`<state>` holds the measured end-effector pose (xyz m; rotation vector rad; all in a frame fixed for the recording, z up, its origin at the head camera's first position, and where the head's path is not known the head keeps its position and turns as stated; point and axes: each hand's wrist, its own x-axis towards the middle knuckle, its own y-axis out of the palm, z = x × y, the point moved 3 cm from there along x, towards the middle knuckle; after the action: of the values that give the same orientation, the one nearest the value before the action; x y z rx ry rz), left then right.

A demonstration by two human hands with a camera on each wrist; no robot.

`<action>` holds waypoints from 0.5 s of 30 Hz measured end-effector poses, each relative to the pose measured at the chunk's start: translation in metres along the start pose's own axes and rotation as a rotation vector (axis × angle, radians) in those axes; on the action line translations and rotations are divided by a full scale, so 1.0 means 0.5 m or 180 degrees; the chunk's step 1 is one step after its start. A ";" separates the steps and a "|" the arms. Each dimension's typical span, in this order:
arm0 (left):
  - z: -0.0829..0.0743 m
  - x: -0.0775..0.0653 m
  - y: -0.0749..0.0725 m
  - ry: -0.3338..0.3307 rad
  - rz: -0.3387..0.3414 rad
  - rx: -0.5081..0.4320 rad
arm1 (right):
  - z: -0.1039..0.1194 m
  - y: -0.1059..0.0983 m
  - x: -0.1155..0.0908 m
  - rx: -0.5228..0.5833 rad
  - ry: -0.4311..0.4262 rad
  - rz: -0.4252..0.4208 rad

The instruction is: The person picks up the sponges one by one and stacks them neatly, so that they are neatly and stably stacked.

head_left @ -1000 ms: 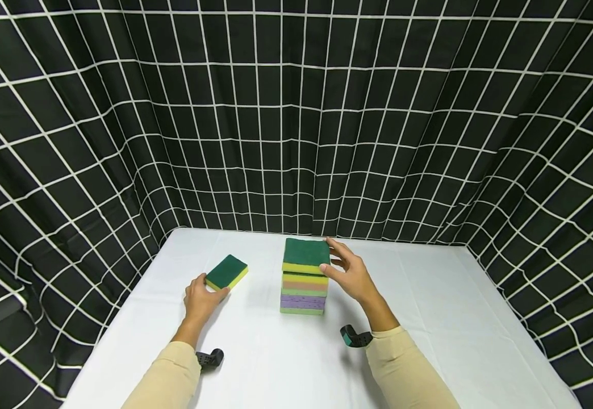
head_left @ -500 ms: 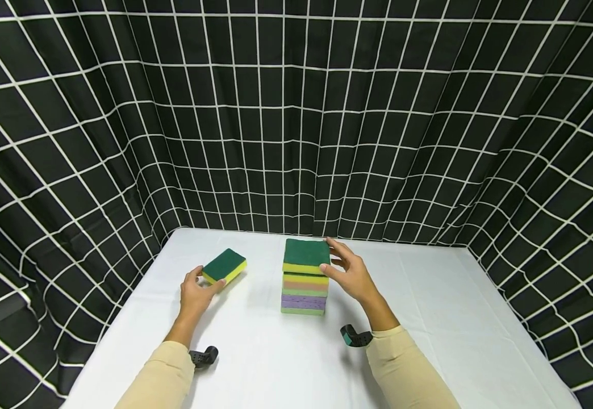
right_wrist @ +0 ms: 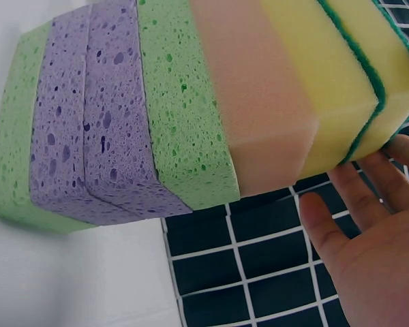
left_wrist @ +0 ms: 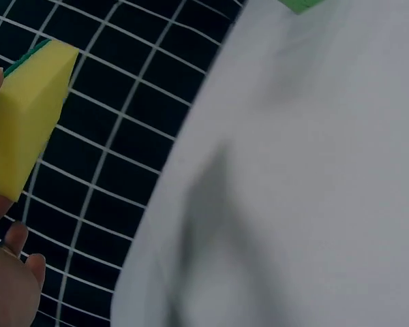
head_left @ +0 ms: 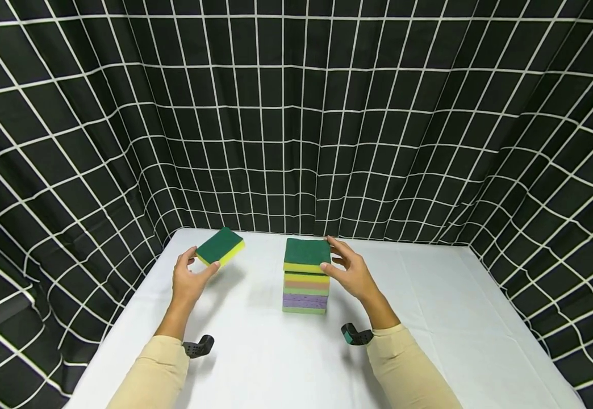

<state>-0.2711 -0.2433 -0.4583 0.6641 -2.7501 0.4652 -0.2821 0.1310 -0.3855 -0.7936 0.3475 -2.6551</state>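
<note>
In the head view my left hand [head_left: 189, 279] holds a yellow sponge with a dark green scouring side [head_left: 220, 246] above the table, thumb on the near edge and fingers on the far-left edge. The left wrist view shows this sponge's yellow foam [left_wrist: 28, 119] clear of the table. A stack of sponges [head_left: 305, 299] stands at the table's middle: green, purple, pink and yellow layers. On top lies another green-and-yellow sponge [head_left: 307, 251], pinched at its right side by my right hand [head_left: 354, 277]. The right wrist view shows the purple layers [right_wrist: 102, 122] and my fingers under the top sponge's edge.
A white cloth covers the table [head_left: 255, 352]. Black curtains with a white grid [head_left: 296, 125] hang behind it and at both sides. Each wrist carries a black strap-like device, such as the left one [head_left: 198, 346].
My left hand has raised its sponge off the table, moving up and slightly left, and the sponge's shadow has separated from it. The right hand and the stack stay in place.
</note>
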 end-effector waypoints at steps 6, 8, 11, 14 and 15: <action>-0.056 0.011 -0.002 0.0351 -0.0065 -0.0072 | 0.002 -0.001 -0.001 -0.0065 0.0023 -0.0004; -0.075 0.013 -0.003 0.0467 -0.0061 -0.0083 | 0.001 -0.001 -0.002 -0.0056 0.0031 -0.0001; -0.102 0.016 -0.003 0.0576 -0.0029 -0.0112 | -0.003 -0.002 -0.002 -0.0038 0.0048 0.0007; -0.123 0.018 -0.004 0.0620 0.0023 -0.0185 | -0.004 -0.003 -0.003 -0.0011 0.0075 0.0016; -0.130 0.018 -0.005 0.0633 0.0040 -0.0217 | -0.004 -0.003 -0.003 -0.0007 0.0083 0.0020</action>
<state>-0.2657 -0.2250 -0.3956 0.5526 -2.5716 0.4142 -0.2827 0.1333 -0.3875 -0.7582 0.3593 -2.6619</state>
